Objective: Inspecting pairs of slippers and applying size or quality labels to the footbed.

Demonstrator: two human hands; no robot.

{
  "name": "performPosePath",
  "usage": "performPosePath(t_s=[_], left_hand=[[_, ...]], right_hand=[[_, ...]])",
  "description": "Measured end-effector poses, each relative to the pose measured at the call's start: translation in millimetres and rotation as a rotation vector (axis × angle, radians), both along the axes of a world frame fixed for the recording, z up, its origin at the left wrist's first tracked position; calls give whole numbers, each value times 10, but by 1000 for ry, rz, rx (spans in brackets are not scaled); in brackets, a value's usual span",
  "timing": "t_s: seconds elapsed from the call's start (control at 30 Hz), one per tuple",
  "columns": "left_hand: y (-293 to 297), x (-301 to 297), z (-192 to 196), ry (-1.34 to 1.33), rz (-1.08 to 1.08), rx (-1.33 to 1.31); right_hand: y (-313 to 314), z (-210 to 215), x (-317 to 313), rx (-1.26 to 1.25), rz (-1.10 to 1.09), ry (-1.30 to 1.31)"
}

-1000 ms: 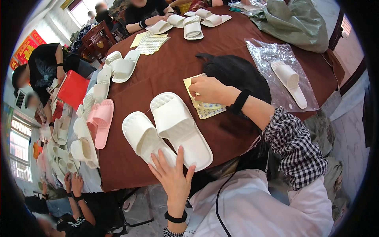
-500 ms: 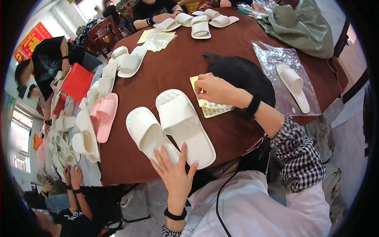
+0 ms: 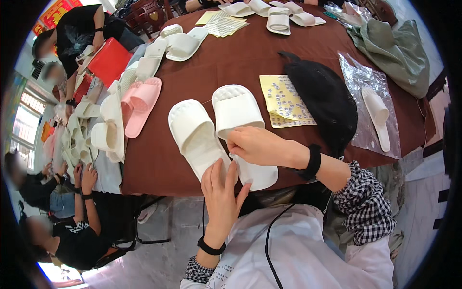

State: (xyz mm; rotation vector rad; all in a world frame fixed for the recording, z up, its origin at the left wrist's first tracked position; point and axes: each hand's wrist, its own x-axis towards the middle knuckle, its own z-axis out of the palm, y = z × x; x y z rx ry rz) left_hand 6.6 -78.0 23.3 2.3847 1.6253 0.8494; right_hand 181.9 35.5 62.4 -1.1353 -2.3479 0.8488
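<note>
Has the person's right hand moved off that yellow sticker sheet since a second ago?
Yes. The right hand has left the yellow sticker sheet and come back toward the person, onto the right-hand white slipper.

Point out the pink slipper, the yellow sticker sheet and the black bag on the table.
pink slipper (image 3: pixel 140 103), head view, on its strap
yellow sticker sheet (image 3: pixel 284 98), head view, on the middle of the visible sheet
black bag (image 3: pixel 322 98), head view, on its rounded top
</note>
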Motion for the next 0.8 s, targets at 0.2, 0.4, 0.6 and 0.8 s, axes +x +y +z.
performPosePath(t_s=[0.2, 0.4, 0.6, 0.8], left_hand=[[-5, -129, -76, -110, 68, 69], [172, -269, -109, -107, 178, 159], [177, -316, -132, -89, 200, 126], [205, -324, -51, -56, 157, 120]], right_hand=[[50, -140, -390, 101, 19, 33], [131, -207, -591, 228, 17, -5], [156, -253, -643, 356, 54, -107], [156, -264, -641, 435, 45, -140]])
